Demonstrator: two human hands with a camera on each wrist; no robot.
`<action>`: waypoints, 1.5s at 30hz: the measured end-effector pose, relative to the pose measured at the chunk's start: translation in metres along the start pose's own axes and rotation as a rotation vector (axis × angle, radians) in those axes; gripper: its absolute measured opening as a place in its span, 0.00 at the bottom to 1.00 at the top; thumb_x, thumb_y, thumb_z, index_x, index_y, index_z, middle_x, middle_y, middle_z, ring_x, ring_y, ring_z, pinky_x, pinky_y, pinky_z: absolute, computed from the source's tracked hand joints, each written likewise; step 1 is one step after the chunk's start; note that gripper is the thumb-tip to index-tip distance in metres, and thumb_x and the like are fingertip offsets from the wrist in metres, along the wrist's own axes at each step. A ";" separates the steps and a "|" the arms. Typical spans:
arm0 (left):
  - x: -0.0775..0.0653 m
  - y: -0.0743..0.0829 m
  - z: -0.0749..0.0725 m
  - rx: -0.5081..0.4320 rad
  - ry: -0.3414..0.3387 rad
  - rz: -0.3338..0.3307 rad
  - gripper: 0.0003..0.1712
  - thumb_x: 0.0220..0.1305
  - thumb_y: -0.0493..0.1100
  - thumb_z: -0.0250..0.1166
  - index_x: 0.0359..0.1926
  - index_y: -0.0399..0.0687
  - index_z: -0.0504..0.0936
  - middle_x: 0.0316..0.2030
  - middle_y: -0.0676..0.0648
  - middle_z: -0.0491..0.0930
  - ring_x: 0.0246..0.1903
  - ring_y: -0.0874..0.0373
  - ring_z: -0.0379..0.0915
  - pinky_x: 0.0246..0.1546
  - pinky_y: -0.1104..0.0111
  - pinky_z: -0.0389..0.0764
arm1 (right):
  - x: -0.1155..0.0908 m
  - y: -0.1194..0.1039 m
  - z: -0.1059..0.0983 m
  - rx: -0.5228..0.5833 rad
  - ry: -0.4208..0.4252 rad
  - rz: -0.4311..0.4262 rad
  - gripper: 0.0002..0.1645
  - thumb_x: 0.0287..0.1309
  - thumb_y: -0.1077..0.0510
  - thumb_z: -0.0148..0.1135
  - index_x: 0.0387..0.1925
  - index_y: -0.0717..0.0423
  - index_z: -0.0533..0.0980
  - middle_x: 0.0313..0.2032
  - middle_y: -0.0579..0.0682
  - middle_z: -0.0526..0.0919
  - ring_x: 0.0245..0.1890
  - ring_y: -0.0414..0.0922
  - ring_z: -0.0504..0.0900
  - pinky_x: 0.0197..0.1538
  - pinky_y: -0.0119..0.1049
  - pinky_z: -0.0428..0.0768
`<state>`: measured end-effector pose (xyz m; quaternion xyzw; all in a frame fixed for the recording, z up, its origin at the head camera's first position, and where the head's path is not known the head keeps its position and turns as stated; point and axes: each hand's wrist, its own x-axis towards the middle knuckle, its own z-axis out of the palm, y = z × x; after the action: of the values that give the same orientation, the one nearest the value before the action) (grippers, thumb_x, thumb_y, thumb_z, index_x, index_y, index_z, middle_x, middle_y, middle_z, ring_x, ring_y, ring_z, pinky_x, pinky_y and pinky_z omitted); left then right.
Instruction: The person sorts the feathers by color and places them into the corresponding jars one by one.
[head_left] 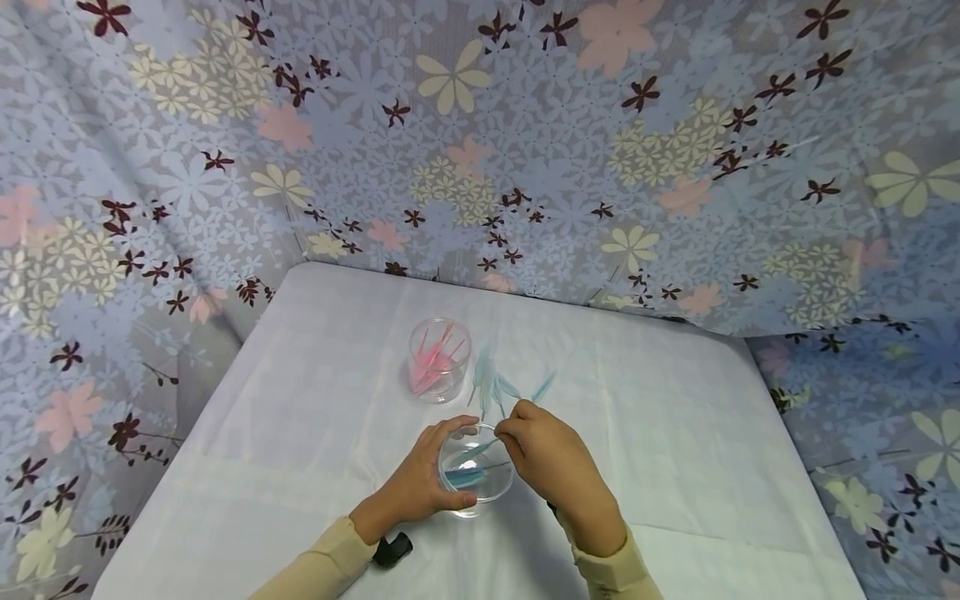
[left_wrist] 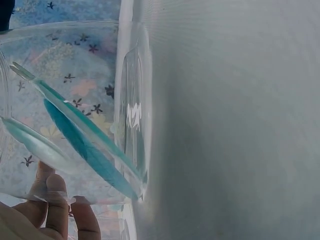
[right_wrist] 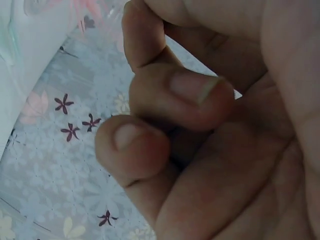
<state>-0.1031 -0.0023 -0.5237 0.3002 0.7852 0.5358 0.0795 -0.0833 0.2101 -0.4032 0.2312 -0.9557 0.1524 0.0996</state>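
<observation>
My left hand (head_left: 422, 473) grips a clear round cup (head_left: 497, 490), thumb and fingers spread around its side. Inside the cup lie teal feathers (left_wrist: 87, 145), leaning against the wall with their quills up. A paler blue-green feather (head_left: 477, 451) slants into the mouth of the cup. My right hand (head_left: 558, 458) pinches that feather's quill end at the cup's rim. The right wrist view shows the curled fingers (right_wrist: 200, 97) of this hand, with the pinch itself hidden. Just beyond the cup, several loose light blue feathers (head_left: 486, 382) lie on the white cloth.
Behind and to the left stands a second clear cup (head_left: 440, 395) holding pink feathers (head_left: 433, 365). A white cloth (head_left: 675, 450) covers the table. Flower-patterned fabric (head_left: 465, 167) hangs behind and at the sides. Near the left wrist is a small black object (head_left: 393, 551).
</observation>
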 end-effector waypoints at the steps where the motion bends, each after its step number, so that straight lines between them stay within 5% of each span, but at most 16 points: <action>1: 0.000 0.000 0.000 0.001 0.000 0.002 0.55 0.47 0.57 0.78 0.74 0.65 0.61 0.63 0.52 0.72 0.61 0.55 0.63 0.58 0.53 0.69 | 0.000 -0.001 0.001 0.000 -0.003 -0.002 0.03 0.55 0.63 0.73 0.33 0.55 0.87 0.27 0.41 0.74 0.24 0.35 0.71 0.29 0.27 0.74; 7: 0.001 0.000 -0.001 -0.003 -0.007 0.003 0.55 0.47 0.58 0.78 0.74 0.73 0.58 0.64 0.52 0.72 0.62 0.56 0.62 0.58 0.53 0.69 | 0.002 -0.004 0.009 -0.006 -0.009 -0.018 0.05 0.54 0.64 0.74 0.34 0.54 0.88 0.27 0.41 0.74 0.25 0.36 0.74 0.29 0.28 0.76; 22: -0.001 -0.004 0.000 0.009 -0.012 0.045 0.55 0.49 0.61 0.77 0.75 0.62 0.60 0.64 0.50 0.72 0.62 0.54 0.62 0.57 0.52 0.70 | -0.002 -0.012 0.016 0.047 -0.051 -0.037 0.05 0.52 0.63 0.75 0.32 0.51 0.88 0.27 0.40 0.78 0.25 0.35 0.76 0.31 0.28 0.77; 28: 0.000 -0.004 -0.001 0.019 -0.013 0.058 0.54 0.50 0.66 0.75 0.75 0.67 0.58 0.64 0.50 0.72 0.61 0.51 0.63 0.54 0.52 0.72 | -0.003 -0.004 0.006 0.222 -0.009 -0.030 0.06 0.54 0.56 0.76 0.34 0.50 0.86 0.29 0.40 0.79 0.27 0.37 0.76 0.33 0.29 0.76; 31: 0.000 -0.003 -0.001 0.019 -0.015 0.043 0.54 0.50 0.64 0.76 0.75 0.67 0.58 0.64 0.50 0.72 0.61 0.51 0.63 0.55 0.50 0.72 | 0.000 0.013 0.004 0.316 0.064 0.046 0.06 0.60 0.52 0.72 0.34 0.49 0.86 0.28 0.39 0.78 0.26 0.37 0.73 0.31 0.30 0.74; 35: 0.000 -0.002 -0.001 0.008 0.001 0.003 0.55 0.46 0.60 0.78 0.74 0.68 0.60 0.63 0.51 0.73 0.62 0.54 0.62 0.57 0.49 0.70 | 0.007 0.047 0.015 0.308 0.123 0.257 0.08 0.67 0.52 0.65 0.35 0.50 0.85 0.28 0.41 0.80 0.23 0.37 0.70 0.29 0.33 0.72; 39: 0.000 -0.001 0.000 -0.006 -0.002 -0.018 0.56 0.45 0.55 0.79 0.74 0.71 0.60 0.64 0.53 0.72 0.63 0.54 0.61 0.58 0.47 0.69 | 0.009 0.079 0.034 0.240 0.039 0.442 0.08 0.67 0.54 0.65 0.37 0.53 0.85 0.32 0.47 0.84 0.22 0.40 0.71 0.28 0.36 0.71; 45: 0.000 0.001 0.000 -0.027 -0.007 -0.031 0.57 0.44 0.50 0.80 0.73 0.74 0.59 0.64 0.54 0.71 0.64 0.52 0.60 0.58 0.45 0.69 | 0.009 0.109 0.060 0.229 -0.062 0.566 0.08 0.64 0.53 0.68 0.37 0.53 0.86 0.33 0.49 0.86 0.23 0.42 0.76 0.29 0.39 0.75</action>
<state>-0.1028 -0.0019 -0.5232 0.2887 0.7821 0.5441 0.0948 -0.1496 0.2781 -0.4837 -0.0299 -0.9614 0.2736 -0.0029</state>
